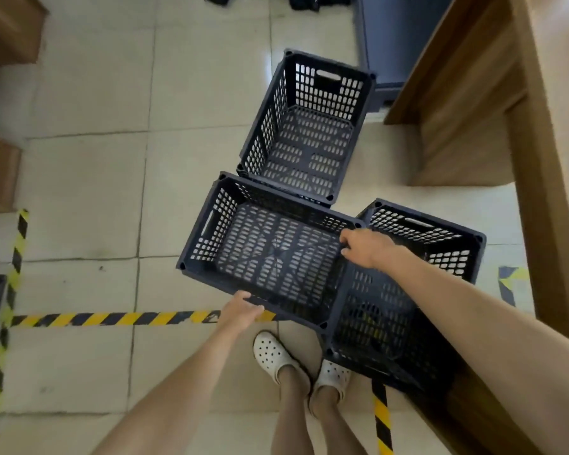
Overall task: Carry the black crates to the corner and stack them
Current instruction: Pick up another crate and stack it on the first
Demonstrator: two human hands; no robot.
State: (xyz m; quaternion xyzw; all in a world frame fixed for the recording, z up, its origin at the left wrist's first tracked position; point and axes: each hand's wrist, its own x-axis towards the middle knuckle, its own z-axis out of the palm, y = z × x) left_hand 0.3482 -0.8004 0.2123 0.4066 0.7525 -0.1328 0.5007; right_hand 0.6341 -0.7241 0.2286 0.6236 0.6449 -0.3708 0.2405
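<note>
While three black crates are sitting close together on the tile floor, a person is taking hold of the middle crate [270, 254]. The left hand [240, 310] is gripping its near rim at 6 o'clock. The right hand [365, 246] is gripping its right rim at 3 o'clock. Another crate [309, 126] is touching it at 12 o'clock, and a third [408, 290] at 4 o'clock. Next is probably lifting it level and carrying it to the corner.
</note>
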